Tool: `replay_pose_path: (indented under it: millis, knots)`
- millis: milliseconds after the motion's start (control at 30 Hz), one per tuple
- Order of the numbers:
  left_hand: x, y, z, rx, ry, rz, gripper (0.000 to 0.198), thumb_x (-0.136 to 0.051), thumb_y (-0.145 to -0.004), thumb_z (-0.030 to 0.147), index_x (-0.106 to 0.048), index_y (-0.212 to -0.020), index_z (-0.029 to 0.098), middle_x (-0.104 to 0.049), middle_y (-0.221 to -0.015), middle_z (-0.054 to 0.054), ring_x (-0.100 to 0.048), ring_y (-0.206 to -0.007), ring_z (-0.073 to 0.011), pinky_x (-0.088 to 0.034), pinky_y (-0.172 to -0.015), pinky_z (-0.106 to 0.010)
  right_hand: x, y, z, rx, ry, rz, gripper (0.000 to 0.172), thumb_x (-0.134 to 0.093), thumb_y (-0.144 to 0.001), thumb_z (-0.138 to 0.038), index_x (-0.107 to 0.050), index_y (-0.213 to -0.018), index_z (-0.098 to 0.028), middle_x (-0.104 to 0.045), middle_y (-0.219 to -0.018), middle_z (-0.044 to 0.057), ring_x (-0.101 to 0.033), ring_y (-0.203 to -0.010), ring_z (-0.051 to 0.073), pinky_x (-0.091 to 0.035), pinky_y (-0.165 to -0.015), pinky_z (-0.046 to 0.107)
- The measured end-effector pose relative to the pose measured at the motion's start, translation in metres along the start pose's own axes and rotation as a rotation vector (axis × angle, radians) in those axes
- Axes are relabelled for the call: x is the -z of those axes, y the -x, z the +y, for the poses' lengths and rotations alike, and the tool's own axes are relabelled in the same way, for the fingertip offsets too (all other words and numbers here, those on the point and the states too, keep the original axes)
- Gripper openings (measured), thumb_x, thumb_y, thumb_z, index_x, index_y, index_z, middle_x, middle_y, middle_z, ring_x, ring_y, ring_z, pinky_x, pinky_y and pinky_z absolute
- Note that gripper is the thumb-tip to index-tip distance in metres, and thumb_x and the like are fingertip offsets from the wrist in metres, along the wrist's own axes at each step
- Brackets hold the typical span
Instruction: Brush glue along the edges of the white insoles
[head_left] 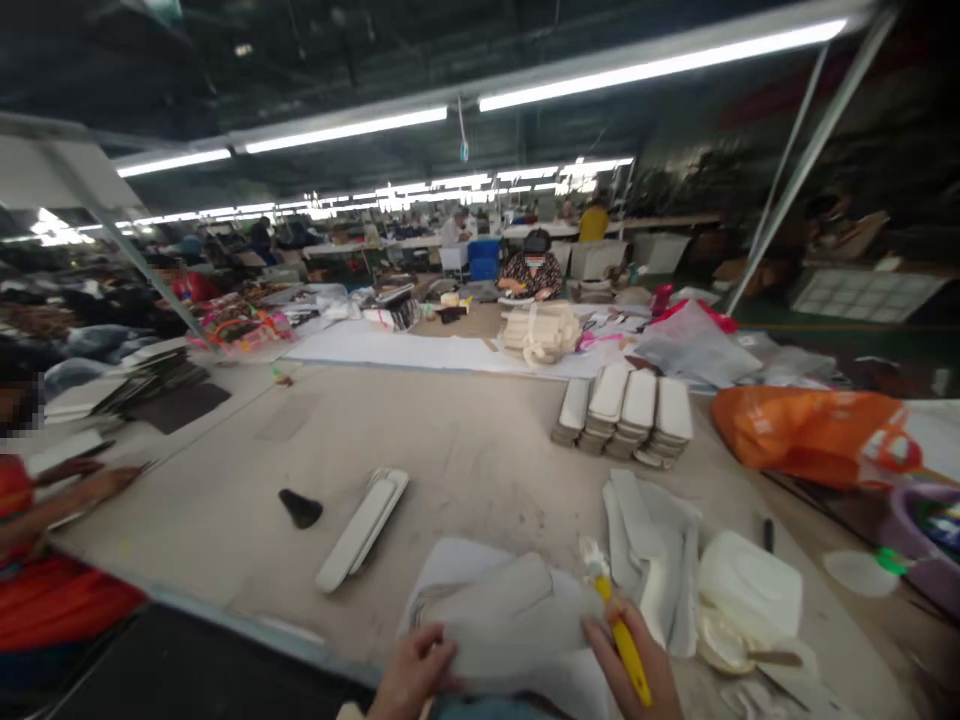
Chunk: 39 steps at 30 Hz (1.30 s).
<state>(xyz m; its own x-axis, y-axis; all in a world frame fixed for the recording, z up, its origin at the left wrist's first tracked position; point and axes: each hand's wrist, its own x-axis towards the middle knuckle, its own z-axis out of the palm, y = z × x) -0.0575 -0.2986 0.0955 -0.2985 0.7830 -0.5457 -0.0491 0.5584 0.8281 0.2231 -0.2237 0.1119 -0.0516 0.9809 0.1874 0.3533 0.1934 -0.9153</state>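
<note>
My left hand [416,668] is closed on the near left edge of a thin grey sheet piece [517,625], thumb against fingers. More grey pieces lie overlapped under it on a white sheet [450,552]. In my right hand [637,660] is a brush [624,640] with a yellow handle, its pale bristles pointing away from me. The fingertips of that hand also reach the right edge of the grey piece. Right of the brush lies a loose stack of grey strips [652,550]. Beside it are a white plastic container [750,585] and a bowl [724,640] with a flat stick.
Bundled grey pieces [626,410] stand in several stacks farther back. Left of centre lie two long pale pieces [364,530] and a black cone-shaped object [300,508]. An orange bag [810,430] lies at right. A co-worker's arm [82,500] rests at the left edge.
</note>
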Motion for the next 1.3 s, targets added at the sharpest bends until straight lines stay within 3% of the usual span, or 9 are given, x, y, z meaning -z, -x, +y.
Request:
replay_pose_path:
  millis: [67,133,267,467,733,1300]
  knots:
    - [0.009,0.003,-0.015,0.057,0.099,-0.042,0.047,-0.078,-0.054,0.053,-0.067,-0.079,0.016,-0.066,-0.077,0.000,-0.062,-0.075,-0.0182,-0.053,-0.061,-0.028,-0.007,0.004,0.017,0.058,0.093,-0.058,0.021,-0.059,-0.086,-0.042,-0.046,-0.087,-0.026,-0.050,-0.065,-0.005,-0.052,-0.052,0.013,-0.045,-0.052,0.024]
    - [0.016,0.001,-0.024,0.077,0.132,0.011,0.046,-0.080,-0.048,0.048,-0.065,-0.075,0.014,-0.065,-0.067,0.001,-0.059,-0.062,-0.0142,-0.049,-0.053,-0.025,-0.014,0.004,0.032,0.104,0.182,-0.114,0.020,-0.057,-0.087,-0.041,-0.046,-0.086,-0.025,-0.051,-0.068,-0.004,-0.055,-0.055,0.013,-0.045,-0.055,0.024]
    - [0.023,-0.014,-0.033,0.052,-0.054,0.226,0.035,-0.078,-0.051,0.040,-0.056,-0.065,0.017,-0.054,-0.047,0.005,-0.048,-0.041,-0.0099,-0.038,-0.041,-0.023,-0.031,-0.003,0.050,0.127,0.292,-0.175,0.023,-0.055,-0.087,-0.045,-0.046,-0.087,-0.025,-0.054,-0.068,-0.004,-0.057,-0.055,0.014,-0.044,-0.054,0.024]
    - [0.024,-0.046,-0.042,0.013,-0.244,0.324,0.020,-0.072,-0.060,0.024,-0.056,-0.071,0.018,-0.058,-0.055,0.005,-0.056,-0.053,-0.0130,-0.041,-0.054,-0.024,-0.057,-0.030,0.061,0.090,0.421,-0.208,0.024,-0.048,-0.089,-0.048,-0.046,-0.086,-0.025,-0.057,-0.064,-0.003,-0.059,-0.053,0.017,-0.043,-0.053,0.026]
    - [0.025,-0.062,-0.046,0.022,-0.439,0.295,0.016,-0.066,-0.070,0.017,-0.056,-0.082,0.018,-0.059,-0.062,0.005,-0.057,-0.061,-0.0133,-0.039,-0.061,-0.025,-0.083,-0.058,0.073,0.119,0.611,-0.254,0.016,-0.041,-0.088,-0.040,-0.046,-0.084,-0.025,-0.059,-0.064,-0.001,-0.061,-0.057,0.020,-0.039,-0.052,0.027]
    - [0.029,-0.072,-0.045,0.073,-0.592,0.189,0.022,-0.063,-0.075,0.020,-0.050,-0.093,0.017,-0.061,-0.063,0.005,-0.060,-0.062,-0.0147,-0.039,-0.062,-0.026,-0.094,-0.061,0.088,0.004,0.431,-0.281,0.012,-0.052,-0.080,-0.032,-0.043,-0.079,-0.024,-0.052,-0.068,-0.003,-0.055,-0.059,0.016,-0.042,-0.059,0.027]
